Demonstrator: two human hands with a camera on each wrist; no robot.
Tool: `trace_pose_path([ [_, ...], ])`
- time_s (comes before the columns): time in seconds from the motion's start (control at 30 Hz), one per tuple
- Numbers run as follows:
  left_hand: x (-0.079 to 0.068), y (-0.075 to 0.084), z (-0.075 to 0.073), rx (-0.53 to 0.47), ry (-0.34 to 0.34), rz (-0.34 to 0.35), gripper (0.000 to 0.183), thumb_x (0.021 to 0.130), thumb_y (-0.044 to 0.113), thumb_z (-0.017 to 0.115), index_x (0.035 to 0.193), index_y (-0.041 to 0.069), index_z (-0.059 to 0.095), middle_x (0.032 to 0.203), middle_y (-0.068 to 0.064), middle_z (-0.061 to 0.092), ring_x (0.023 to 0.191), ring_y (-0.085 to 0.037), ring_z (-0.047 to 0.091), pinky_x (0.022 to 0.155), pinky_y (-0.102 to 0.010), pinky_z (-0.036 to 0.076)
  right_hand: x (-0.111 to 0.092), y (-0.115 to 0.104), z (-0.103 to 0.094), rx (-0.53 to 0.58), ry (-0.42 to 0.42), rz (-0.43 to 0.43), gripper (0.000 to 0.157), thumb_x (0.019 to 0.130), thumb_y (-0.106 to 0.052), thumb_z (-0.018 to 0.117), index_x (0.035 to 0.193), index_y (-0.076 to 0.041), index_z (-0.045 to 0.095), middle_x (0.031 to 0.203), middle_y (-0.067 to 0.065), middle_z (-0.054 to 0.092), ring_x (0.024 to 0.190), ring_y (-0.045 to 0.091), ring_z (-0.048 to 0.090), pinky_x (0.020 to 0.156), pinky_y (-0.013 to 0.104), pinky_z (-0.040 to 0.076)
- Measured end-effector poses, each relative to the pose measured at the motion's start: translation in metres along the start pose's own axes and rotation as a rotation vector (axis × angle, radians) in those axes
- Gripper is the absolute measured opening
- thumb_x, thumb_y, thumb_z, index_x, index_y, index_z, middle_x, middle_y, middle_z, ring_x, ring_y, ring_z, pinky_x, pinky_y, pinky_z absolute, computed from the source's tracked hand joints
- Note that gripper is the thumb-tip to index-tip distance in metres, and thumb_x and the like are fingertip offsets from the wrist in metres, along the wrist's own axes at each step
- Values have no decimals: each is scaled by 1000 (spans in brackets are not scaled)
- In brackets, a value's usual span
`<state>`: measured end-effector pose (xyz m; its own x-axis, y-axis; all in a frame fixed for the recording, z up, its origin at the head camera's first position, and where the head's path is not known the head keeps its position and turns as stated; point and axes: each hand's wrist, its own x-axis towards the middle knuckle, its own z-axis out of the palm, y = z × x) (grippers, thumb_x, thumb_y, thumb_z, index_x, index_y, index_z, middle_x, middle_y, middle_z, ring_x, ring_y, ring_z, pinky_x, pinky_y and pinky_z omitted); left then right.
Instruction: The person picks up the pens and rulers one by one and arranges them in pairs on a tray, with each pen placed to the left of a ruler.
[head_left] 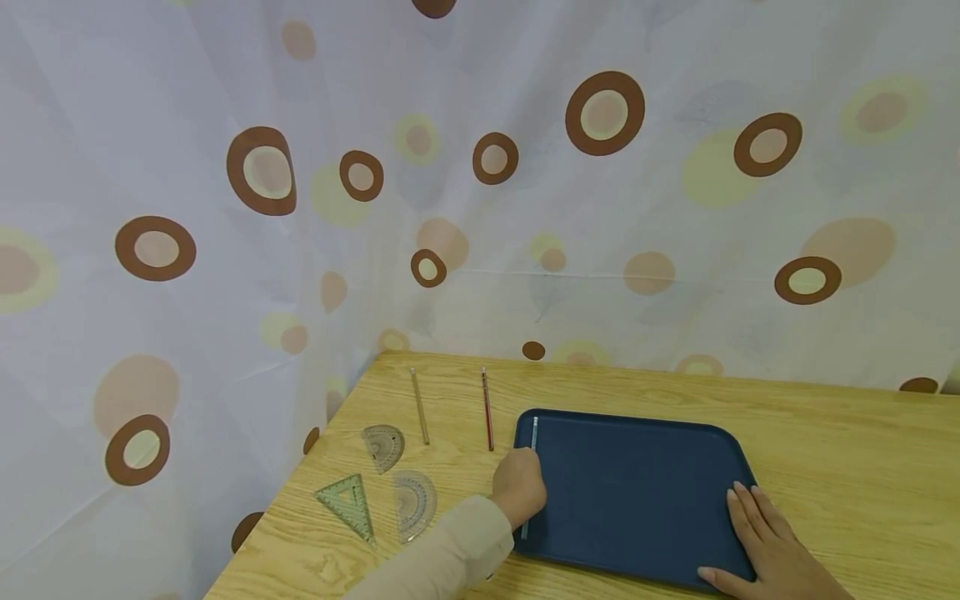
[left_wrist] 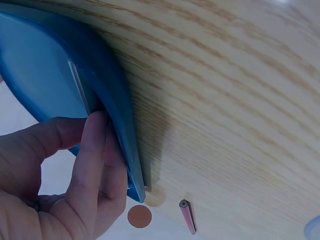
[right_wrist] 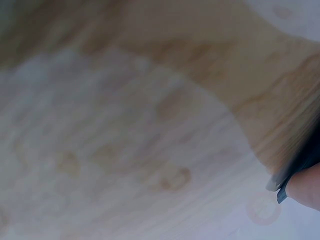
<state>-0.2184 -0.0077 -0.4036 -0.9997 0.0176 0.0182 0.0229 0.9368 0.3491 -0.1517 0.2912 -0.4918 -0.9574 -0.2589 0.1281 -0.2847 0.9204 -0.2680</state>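
A narrow see-through ruler (head_left: 534, 433) lies along the left side inside a dark blue tray (head_left: 630, 492). My left hand (head_left: 520, 487) pinches the ruler near its middle and covers that part. In the left wrist view the ruler (left_wrist: 80, 87) shows as a thin strip beside the tray wall (left_wrist: 117, 85), with the fingers (left_wrist: 92, 145) at its end. My right hand (head_left: 772, 542) rests on the tray's right rim, fingers straight and thumb by the front edge. The right wrist view shows only a bit of the thumb (right_wrist: 306, 187) at the dark rim.
Left of the tray on the wooden table (head_left: 862, 467) lie a tan pencil (head_left: 420, 406), a dark red pencil (head_left: 487, 408), a small protractor (head_left: 384, 447), a larger clear protractor (head_left: 414, 504) and a green set square (head_left: 350, 506). A patterned curtain (head_left: 480, 317) hangs behind and at left.
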Motion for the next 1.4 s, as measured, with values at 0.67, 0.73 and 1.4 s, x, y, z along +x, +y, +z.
trace_pose_path([
  [0.67, 3, -1, 0, 27, -20, 22, 7, 78, -2, 68, 73, 0, 63, 65, -8, 60, 53, -14, 56, 46, -25, 48, -1, 0, -1, 4, -5, 11, 101, 85, -49, 58, 144, 9, 1, 151, 30, -4, 126, 2, -39, 84, 8, -30],
  [0.73, 2, -1, 0, 22, -10, 26, 7, 77, -2, 68, 73, 0, 63, 65, -9, 61, 54, -15, 57, 46, -25, 48, -1, 0, -1, 4, -4, 10, 101, 85, -49, 59, 144, 9, 1, 151, 29, -4, 125, 2, -39, 84, 8, -30],
  [1.4, 3, 0, 3, 34, 0, 26, 4, 76, -4, 69, 79, -2, 67, 71, -12, 65, 57, -17, 62, 47, -25, 51, -1, 0, 0, 5, -10, 13, 102, 85, -50, 58, 145, 7, -1, 152, 26, -7, 124, 0, -40, 84, 8, -30],
])
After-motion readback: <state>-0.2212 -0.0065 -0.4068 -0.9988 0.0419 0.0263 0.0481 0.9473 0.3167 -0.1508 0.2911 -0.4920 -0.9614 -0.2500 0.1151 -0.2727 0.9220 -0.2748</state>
